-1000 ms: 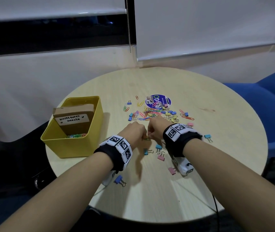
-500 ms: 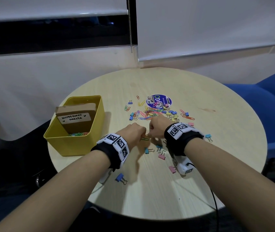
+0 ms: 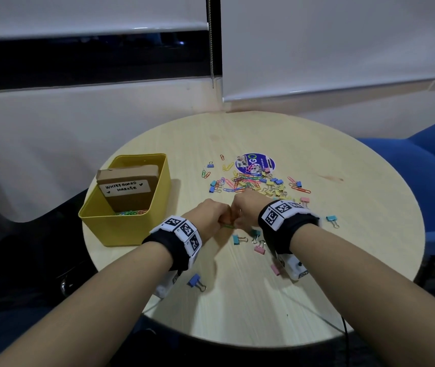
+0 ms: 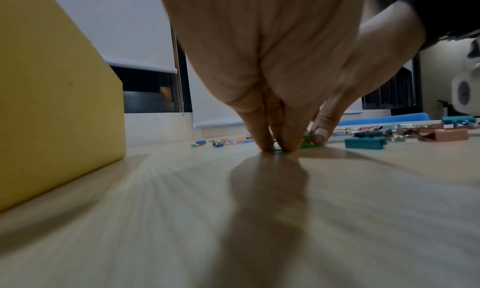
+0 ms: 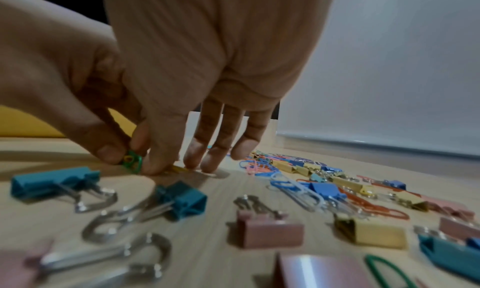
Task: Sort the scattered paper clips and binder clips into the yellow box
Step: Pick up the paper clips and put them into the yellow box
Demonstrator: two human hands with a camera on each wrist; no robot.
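Note:
My left hand (image 3: 211, 215) and right hand (image 3: 245, 207) meet over the middle of the round table (image 3: 250, 313). A green paper clip (image 3: 228, 227) lies between them on the wood. In the left wrist view my left hand (image 4: 275, 142) pinches this green paper clip (image 4: 313, 140) against the table. In the right wrist view my right hand (image 5: 150, 161) pinches the green paper clip (image 5: 132, 161) too, its other fingers (image 5: 221, 157) straight down on the table. The yellow box (image 3: 123, 231) stands to the left, with some paper clips (image 3: 131, 212) inside.
A pile of coloured clips (image 3: 250, 182) lies beyond the hands, by a round printed disc (image 3: 254, 162). Loose binder clips (image 3: 259, 249) lie near my wrists, one blue (image 3: 194, 280). A cardboard marker box (image 3: 129, 186) leans in the yellow box. A blue chair (image 3: 422, 168) stands right.
Both hands stay together at the same spot on the table, working the green clip. Nothing has been lifted or let go.

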